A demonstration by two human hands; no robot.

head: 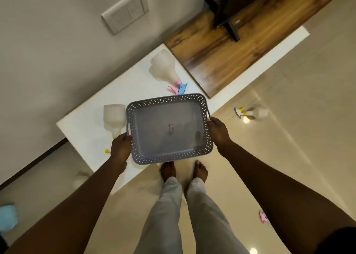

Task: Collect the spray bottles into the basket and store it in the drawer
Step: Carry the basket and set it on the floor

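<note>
Basket (154,119) up off the surface, gripped at both short ends, hands well apart with the full basket width between them. Left hand (121,147) wraps the left rim just below the side handle, fingers curled over the edge. Right hand (218,131) grips the right rim the same way, just under the other handle. Basket is grey, perforated walls, level, no bottles in it; one small speck on the bottom, cannot tell what. White top (84,130) sits under and beyond the left hand. Bottle with yellow trigger (114,117) lies on it just past the left hand's knuckles, neck partly hidden by that hand. Bottle with pink-blue trigger (163,67) lies further out, between the hands and beyond the basket's far rim, nozzle nearly touching the rim. Third bottle (257,112) lies on the floor out to the right of the right hand, well apart. Pink object (263,217) on the floor beside the right forearm, mostly hidden. Blurred white shape (81,178) below the left forearm, cannot tell what it is.
</note>
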